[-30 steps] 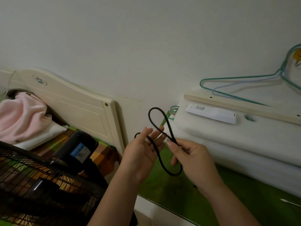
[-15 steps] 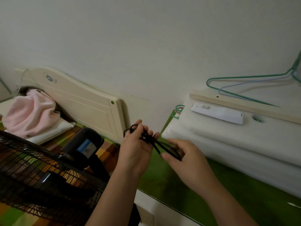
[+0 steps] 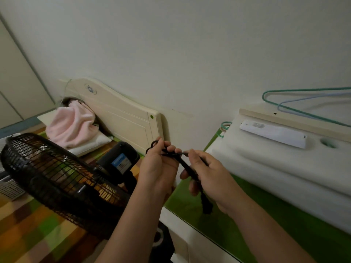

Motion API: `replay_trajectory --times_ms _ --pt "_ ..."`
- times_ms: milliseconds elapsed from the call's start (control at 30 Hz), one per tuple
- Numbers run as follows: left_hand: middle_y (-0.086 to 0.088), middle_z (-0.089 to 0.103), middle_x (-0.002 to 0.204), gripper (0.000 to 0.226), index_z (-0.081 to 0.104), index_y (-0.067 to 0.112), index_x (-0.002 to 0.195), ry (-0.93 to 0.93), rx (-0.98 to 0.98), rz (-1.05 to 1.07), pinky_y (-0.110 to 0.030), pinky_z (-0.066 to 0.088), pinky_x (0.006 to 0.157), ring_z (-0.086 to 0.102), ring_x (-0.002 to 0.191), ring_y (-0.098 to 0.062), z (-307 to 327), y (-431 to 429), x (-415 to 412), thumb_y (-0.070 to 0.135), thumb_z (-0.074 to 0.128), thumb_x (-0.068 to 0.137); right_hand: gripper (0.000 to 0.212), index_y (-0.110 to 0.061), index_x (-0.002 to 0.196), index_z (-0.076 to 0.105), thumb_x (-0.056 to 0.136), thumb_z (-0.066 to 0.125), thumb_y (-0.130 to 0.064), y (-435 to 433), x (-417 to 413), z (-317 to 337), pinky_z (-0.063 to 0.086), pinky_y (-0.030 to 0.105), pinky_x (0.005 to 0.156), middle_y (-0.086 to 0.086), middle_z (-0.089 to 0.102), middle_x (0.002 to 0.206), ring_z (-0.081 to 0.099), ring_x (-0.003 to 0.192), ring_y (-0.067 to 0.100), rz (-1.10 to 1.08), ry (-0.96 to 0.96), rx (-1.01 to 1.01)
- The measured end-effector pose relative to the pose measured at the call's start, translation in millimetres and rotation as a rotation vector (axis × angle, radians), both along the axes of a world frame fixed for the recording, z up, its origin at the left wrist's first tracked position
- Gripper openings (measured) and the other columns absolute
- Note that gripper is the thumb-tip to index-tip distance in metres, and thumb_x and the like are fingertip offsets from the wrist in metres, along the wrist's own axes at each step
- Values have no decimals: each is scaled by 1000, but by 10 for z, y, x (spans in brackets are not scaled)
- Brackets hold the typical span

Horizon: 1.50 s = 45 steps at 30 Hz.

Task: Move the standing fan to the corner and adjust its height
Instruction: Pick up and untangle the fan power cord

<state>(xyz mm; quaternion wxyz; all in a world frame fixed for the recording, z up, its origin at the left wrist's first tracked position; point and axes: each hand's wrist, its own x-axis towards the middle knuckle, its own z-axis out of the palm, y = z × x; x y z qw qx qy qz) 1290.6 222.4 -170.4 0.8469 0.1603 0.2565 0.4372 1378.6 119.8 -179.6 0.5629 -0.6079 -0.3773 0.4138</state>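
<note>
Standing fan (image 3: pixel 57 173): black, at the lower left, its round wire grille tilted up toward the camera in front of the bed. The motor housing (image 3: pixel 121 160), with a blue label, sits behind the grille, just left of the left hand. The pole and base are mostly hidden.
Cord (image 3: pixel 187 167): black, held between both hands above the desk's front edge. It is gathered into small loops at the left hand, then runs down and right into the right hand.
Left hand (image 3: pixel 157 168): fingers curled round the gathered loops, which stick out above the fingertips.
Right hand (image 3: pixel 210 177): fingers closed round the lower stretch of cord. A thicker dark end hangs below the palm, too blurred to make out.
Desk (image 3: pixel 218 224): green top with a white front edge, at the right, beneath the hands.
Foam sheets (image 3: pixel 275 168): white, stacked on the desk against the wall.
White device (image 3: pixel 273 132): long and flat, lying on top of the foam.
Wooden strip (image 3: pixel 296 122): pale, lying along the back of the foam by the wall.
Hangers (image 3: pixel 303 89): green and pale blue wire, against the wall above the strip.
Headboard (image 3: pixel 121 114): cream, against the wall behind the fan.
Pink cloth (image 3: pixel 72 126): heaped on a white pillow at the head of the bed.
Bedspread (image 3: pixel 38 224): patchwork of orange, brown and green, below the grille.
</note>
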Motion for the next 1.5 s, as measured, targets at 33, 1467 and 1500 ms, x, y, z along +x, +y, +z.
replay_trajectory --times_ms 33,1467,1500 --pt "-3 48 72 8 47 10 101 35 5 2 -30 43 68 45 62 -14 8 -16 -18 16 44 105 34 -47 98 61 81 46 -72 10 -6 6 48 20 49 2 73 83 59 53 10 -5 11 17" --pt "-2 68 100 24 56 18 125 1122 950 -62 -16 49 65 67 87 -13 -115 -67 -714 22 42 105 108 -19 133 54 49 69 -85 599 -514 180 45 41 105 -1 66 124 59 117 15 241 -82 -29" --pt "-5 67 108 30 53 12 132 1147 979 -39 -16 49 72 66 96 -18 -109 -27 -793 17 44 104 114 -17 137 51 47 72 -84 683 -584 197 43 42 107 2 63 129 57 121 17 258 -60 -35"
